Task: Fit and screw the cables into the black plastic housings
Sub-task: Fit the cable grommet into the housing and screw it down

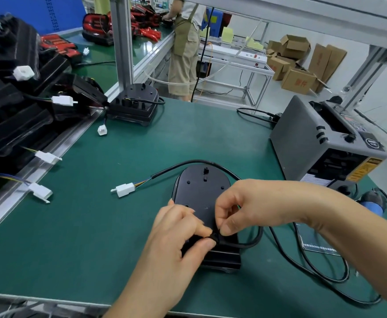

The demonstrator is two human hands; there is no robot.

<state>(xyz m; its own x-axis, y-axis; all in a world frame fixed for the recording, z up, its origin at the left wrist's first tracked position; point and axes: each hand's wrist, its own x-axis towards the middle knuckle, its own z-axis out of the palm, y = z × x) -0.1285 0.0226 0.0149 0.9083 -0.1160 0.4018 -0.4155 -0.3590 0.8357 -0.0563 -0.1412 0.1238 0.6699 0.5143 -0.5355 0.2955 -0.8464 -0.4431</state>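
Observation:
A black plastic housing [202, 191] lies flat on the green mat in front of me. Its black cable [187, 164] loops over the housing's far end and ends in a white connector [125, 189] to the left. My left hand [176, 235] pinches the cable's black end at the housing's near edge between thumb and forefinger. My right hand [240, 207] pinches the same spot from the right, fingers curled. The cable bends round to the right of the housing [254, 242]. My fingers hide the point where the cable meets the housing.
A second housing with cable [134, 104] stands at the back of the mat. Several black housings with white connectors [22, 115] are piled at left. A grey tape dispenser machine [321, 143] sits at right, with black power cords [325, 278] and a blue tool [371, 203]. A person [185, 42] stands beyond the bench.

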